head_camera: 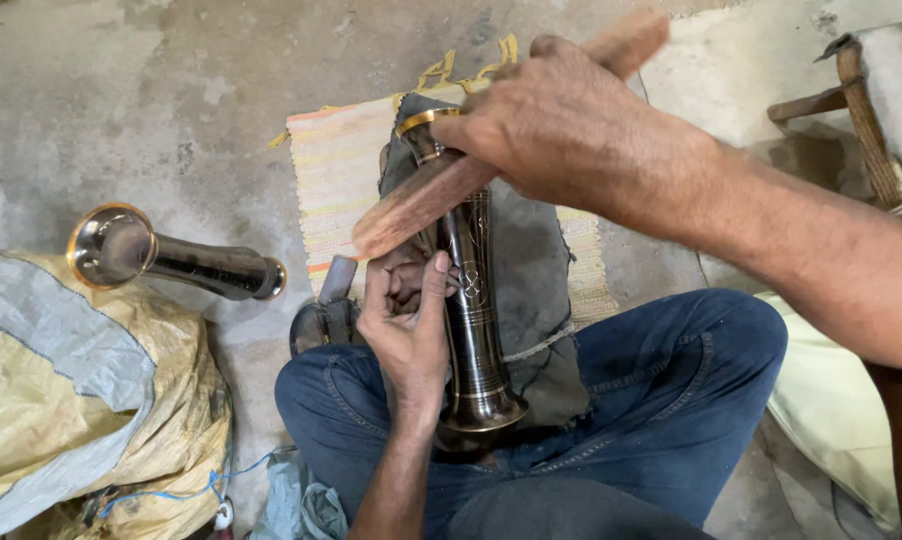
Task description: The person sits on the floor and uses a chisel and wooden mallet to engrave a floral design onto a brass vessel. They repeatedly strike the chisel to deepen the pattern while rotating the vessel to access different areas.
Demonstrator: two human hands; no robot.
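On the concrete floor (171,90) at far left a second dark brass-rimmed vase (171,258) lies on its side against a yellow woven sack (61,400). The left hand (408,320) has its fingers (433,285) curled closed around a small dark tool (336,280), the thumb pressed against the side of the dark engraved metal vase (471,300), which lies lengthwise over a dark cloth (531,250) and striped mat (336,170), its flared end between the knees. The right hand (561,125) grips a wooden stick (441,195) in closed fingers, laid across the vase's brass-ringed upper end.
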